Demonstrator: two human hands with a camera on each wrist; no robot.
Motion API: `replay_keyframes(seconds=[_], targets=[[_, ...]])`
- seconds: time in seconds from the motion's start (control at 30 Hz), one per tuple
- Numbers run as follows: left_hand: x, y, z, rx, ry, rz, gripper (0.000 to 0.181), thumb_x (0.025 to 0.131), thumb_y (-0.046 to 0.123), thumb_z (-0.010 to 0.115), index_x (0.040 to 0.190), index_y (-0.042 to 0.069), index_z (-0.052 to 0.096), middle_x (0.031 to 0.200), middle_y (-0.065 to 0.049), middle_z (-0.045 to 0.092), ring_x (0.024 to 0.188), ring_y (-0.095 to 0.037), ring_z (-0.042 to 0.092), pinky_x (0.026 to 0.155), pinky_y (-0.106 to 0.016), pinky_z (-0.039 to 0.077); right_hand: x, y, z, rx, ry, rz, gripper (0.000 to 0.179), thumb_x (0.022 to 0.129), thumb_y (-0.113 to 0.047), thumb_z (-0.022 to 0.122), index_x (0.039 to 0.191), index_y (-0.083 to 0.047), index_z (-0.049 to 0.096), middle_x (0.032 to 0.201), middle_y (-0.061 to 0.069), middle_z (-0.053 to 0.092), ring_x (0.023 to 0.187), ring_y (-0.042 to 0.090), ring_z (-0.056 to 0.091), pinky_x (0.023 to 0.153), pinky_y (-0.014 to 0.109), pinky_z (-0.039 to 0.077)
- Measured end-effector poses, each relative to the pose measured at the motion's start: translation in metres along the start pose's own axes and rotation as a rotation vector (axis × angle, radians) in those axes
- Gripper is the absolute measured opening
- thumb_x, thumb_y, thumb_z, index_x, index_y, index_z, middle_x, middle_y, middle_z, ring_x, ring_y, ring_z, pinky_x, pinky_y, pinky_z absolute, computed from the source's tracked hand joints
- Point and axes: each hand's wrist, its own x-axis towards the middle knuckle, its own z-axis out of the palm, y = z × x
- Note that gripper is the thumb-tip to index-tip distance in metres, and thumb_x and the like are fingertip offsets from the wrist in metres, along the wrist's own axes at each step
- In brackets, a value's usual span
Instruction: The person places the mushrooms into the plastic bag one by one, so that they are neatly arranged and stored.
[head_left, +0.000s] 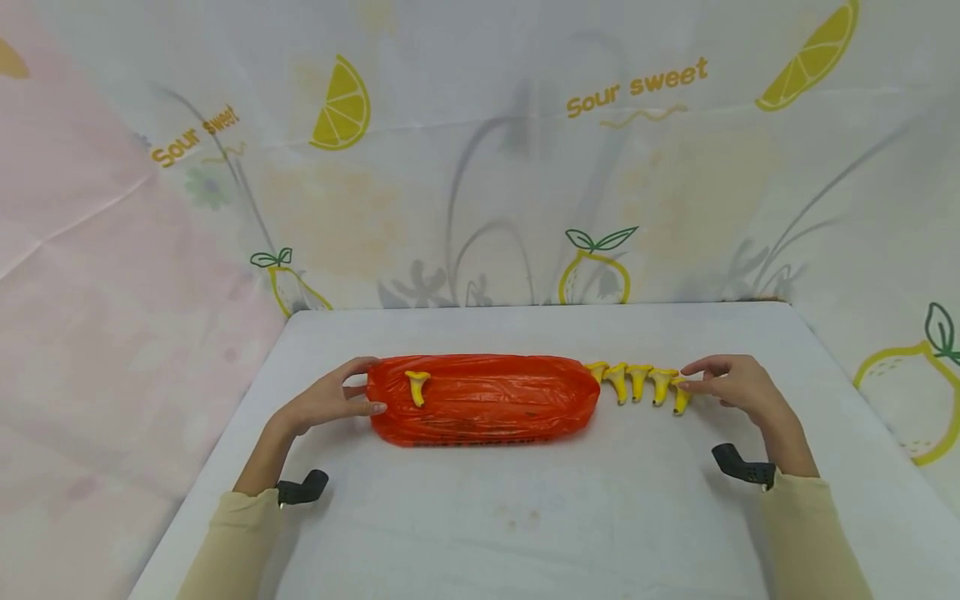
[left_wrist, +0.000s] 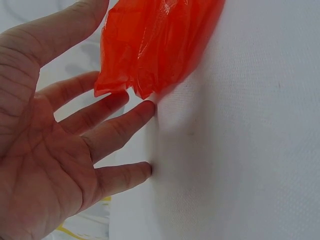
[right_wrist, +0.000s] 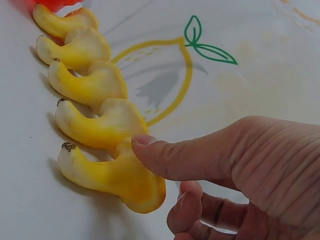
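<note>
A red plastic bag point(head_left: 487, 400) lies lengthwise on the white table. At its left end is my left hand point(head_left: 337, 396), fingers spread and touching the bag's edge, with the thumb at the front. On top of the bag rests one yellow trumpet-shaped mushroom point(head_left: 417, 388). Several similar mushrooms point(head_left: 637, 382) form a row from the bag's right end. My right hand point(head_left: 738, 386) pinches the cap of the rightmost mushroom point(right_wrist: 112, 175); the thumb lies on it in the right wrist view, and the index fingertip is hidden there.
The white table point(head_left: 495, 517) reaches toward me in front of the bag. Behind it hangs a cloth printed with lemons point(head_left: 596, 279). Each wrist carries a black camera mount point(head_left: 303, 487).
</note>
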Motion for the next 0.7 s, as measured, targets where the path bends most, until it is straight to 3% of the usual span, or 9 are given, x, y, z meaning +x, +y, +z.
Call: replay_keyframes(seconds=[0.47,0.7], targets=[[-0.001,0.0,-0.001,-0.008,-0.004,-0.003,0.084,0.084,0.034,0.077,0.15,0.008,0.032,0.154,-0.02,0.03,0.134,-0.051,0.037,0.097,-0.055,0.047,-0.003,0.001,-0.008,-0.125,-0.034,0.069,0.035,0.086,-0.029,0.074,0.107,-0.001,0.071,0.086,0.006,0.053,0.085,0.027,0.049,0.065,0.031,0.05],[0.0,-0.001,0.0,-0.019,-0.001,-0.017,0.084,0.084,0.036,0.078,0.15,0.01,0.032,0.154,-0.019,0.031,0.134,-0.05,0.038,0.098,-0.055,0.046,-0.006,0.0,-0.012,-0.189,-0.046,0.062,0.033,0.083,-0.025,0.075,0.104,0.0,0.071,0.083,0.007,0.051,0.076,0.025,0.048,0.059,0.031,0.045]])
